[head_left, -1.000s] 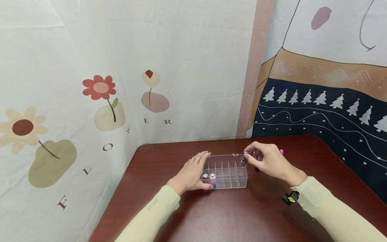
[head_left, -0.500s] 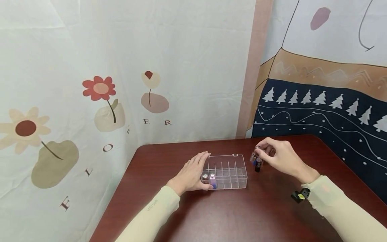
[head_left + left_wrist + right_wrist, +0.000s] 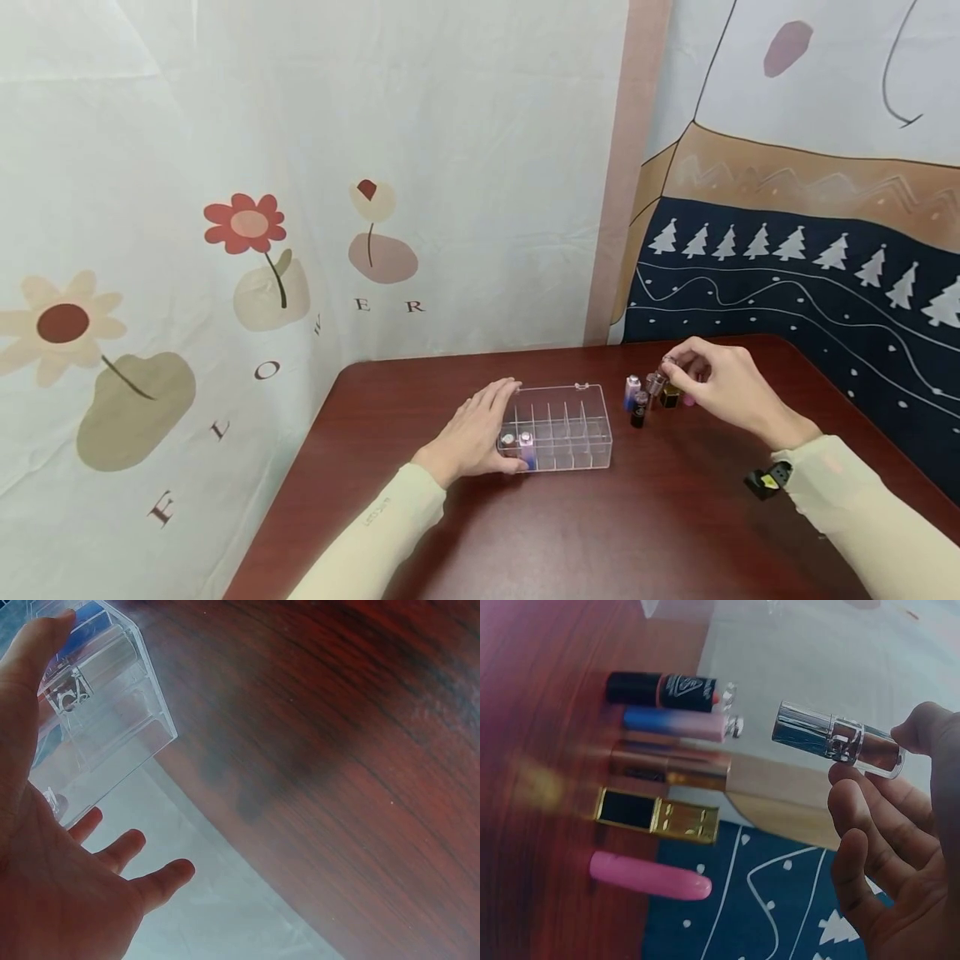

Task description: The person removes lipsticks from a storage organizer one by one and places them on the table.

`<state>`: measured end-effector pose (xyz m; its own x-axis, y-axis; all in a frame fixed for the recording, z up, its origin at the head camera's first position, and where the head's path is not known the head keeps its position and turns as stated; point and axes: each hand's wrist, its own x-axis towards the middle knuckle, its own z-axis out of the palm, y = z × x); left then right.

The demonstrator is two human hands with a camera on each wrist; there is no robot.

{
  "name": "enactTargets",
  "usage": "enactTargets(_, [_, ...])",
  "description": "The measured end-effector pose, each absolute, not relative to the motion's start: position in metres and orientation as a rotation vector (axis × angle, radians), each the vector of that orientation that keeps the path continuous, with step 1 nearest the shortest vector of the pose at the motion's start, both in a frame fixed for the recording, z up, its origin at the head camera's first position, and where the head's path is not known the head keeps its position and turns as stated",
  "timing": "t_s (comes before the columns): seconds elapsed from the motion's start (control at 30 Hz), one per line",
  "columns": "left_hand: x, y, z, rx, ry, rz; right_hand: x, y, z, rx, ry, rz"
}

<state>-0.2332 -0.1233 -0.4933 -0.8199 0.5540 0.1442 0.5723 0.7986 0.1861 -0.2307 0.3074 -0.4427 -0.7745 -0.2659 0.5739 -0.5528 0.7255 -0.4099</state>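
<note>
In the head view, a clear divided lipstick organizer [image 3: 570,452] has its see-through lid raised. My left hand [image 3: 468,433] holds its left end, thumb round the front wall, fingers along the side toward the lid. In the left wrist view, three fingers of that hand stretch out beyond the box. Two tubes stand in its left compartments, one a pink-and-blue lipstick [image 3: 527,450]. To the right, my right hand [image 3: 720,379] pinches a lipstick tube [image 3: 840,740] with a silver end and a clear-cased brown end, tilted above the table among the standing lipsticks.
Beside the right hand stand a black lipstick [image 3: 660,690], another pink-and-blue one [image 3: 675,722], a copper tube [image 3: 671,765], a black-and-gold one [image 3: 657,814] and a pink one [image 3: 651,876]. A patterned cloth [image 3: 480,167] hangs behind the red-brown table [image 3: 570,542].
My right hand has moved right, from the organizer's right end to the standing lipsticks, with the tube still pinched. Lipsticks formerly behind that hand now show. The left hand stays put.
</note>
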Motion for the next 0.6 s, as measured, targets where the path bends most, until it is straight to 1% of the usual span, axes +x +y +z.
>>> enactTargets(0.6, [-0.232,-0.123,-0.493,-0.918,-2.885,-0.346,-0.236,0.325,-0.461,0.499,-2.642,0.761])
